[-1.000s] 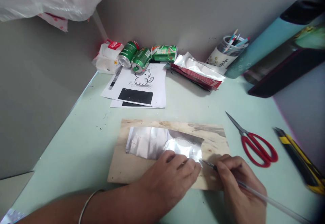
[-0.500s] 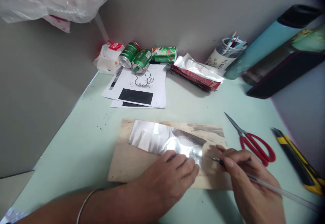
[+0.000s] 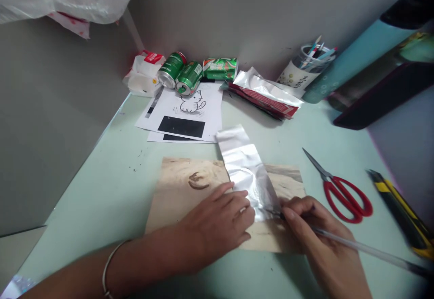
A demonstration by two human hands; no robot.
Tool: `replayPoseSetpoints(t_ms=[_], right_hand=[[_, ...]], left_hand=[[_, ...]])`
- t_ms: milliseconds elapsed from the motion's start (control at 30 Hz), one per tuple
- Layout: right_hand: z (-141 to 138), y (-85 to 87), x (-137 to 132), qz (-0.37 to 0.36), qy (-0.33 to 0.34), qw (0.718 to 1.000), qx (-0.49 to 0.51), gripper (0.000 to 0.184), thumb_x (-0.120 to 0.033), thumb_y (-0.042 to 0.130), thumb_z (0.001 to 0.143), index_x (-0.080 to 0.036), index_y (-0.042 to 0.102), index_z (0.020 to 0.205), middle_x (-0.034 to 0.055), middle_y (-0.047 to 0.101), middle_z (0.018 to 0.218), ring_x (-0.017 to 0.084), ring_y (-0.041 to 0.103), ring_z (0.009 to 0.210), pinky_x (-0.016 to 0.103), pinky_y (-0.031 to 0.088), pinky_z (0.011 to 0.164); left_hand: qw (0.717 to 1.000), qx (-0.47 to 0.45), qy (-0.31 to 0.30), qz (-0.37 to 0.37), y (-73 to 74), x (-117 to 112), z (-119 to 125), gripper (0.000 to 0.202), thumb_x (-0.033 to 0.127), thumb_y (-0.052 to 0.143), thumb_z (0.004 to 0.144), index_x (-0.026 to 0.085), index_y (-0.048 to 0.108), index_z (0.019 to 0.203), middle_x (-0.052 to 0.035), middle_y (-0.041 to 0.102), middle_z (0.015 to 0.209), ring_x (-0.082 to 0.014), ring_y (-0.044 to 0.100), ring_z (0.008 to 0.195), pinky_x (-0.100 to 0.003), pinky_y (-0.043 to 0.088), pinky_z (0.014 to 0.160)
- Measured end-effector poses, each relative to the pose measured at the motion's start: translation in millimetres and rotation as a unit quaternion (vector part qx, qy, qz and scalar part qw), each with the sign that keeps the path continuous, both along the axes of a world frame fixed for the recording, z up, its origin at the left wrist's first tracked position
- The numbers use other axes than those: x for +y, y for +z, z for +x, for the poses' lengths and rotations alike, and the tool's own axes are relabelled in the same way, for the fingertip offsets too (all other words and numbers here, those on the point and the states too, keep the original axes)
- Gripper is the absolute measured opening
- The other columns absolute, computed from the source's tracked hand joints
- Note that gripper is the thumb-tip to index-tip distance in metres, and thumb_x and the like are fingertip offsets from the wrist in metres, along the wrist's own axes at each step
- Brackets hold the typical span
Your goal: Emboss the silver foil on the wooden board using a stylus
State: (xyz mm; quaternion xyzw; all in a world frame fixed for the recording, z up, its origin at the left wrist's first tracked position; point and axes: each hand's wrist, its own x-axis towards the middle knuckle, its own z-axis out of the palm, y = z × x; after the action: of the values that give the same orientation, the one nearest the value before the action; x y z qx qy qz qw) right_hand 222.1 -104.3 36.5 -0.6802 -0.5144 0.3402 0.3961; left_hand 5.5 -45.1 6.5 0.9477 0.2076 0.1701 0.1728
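Note:
A strip of thin silver metal sheet point(image 3: 252, 165) lies at a slant on a wooden board point(image 3: 176, 199), its far end reaching past the board's back edge. An embossed curved outline shows in its shiny surface. My left hand point(image 3: 220, 217) rests along the strip's near left edge, fingers slightly apart, fingertips touching metal and board. In my right hand point(image 3: 315, 231) a clear-barrelled pen point(image 3: 356, 245) is pinched near its point. The tip meets the strip's near right corner, partly covered by the fingers.
Red-handled scissors point(image 3: 346, 199) and a yellow-black utility knife point(image 3: 400, 213) lie to the right. Behind are printed sheets point(image 3: 183, 127) with a cat drawing, green cans point(image 3: 188, 78), a foil packet point(image 3: 264, 95), a pencil jar point(image 3: 300, 71) and a blue bottle point(image 3: 356, 50).
The metal strip has turned from lying across the board to pointing away from me. My right hand has moved left, bringing the pen tip onto the strip. My left hand's fingers have spread.

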Motion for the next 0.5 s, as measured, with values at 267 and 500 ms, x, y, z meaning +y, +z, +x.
replayPoseSetpoints(t_ms=[267,500], right_hand=[[-6.8,-6.6,-32.9,0.127,-0.097,0.987,0.012,0.014,-0.026,0.072,0.088,-0.024,0.063,0.076,-0.0001,0.068,0.075,0.019,0.069,0.079,0.03,0.059,0.081],[-42.2,9.4,-19.0,0.142,0.02,0.987,0.066,0.015,-0.013,0.066,0.089,-0.024,0.063,0.08,0.0007,0.065,0.071,0.019,0.067,0.072,0.032,0.06,0.075]], left_hand=[[0.997,-0.016,0.032,-0.064,6.8,8.7,-3.7,0.015,0.022,0.058,0.1,0.015,0.053,0.113,-0.0127,0.061,0.127,-0.0254,0.058,0.119,-0.039,0.048,0.103],[0.995,-0.023,0.027,-0.089,7.0,9.0,-3.8,0.018,0.022,0.063,0.097,0.014,0.055,0.111,-0.0111,0.063,0.123,-0.0243,0.06,0.117,-0.035,0.049,0.101]])
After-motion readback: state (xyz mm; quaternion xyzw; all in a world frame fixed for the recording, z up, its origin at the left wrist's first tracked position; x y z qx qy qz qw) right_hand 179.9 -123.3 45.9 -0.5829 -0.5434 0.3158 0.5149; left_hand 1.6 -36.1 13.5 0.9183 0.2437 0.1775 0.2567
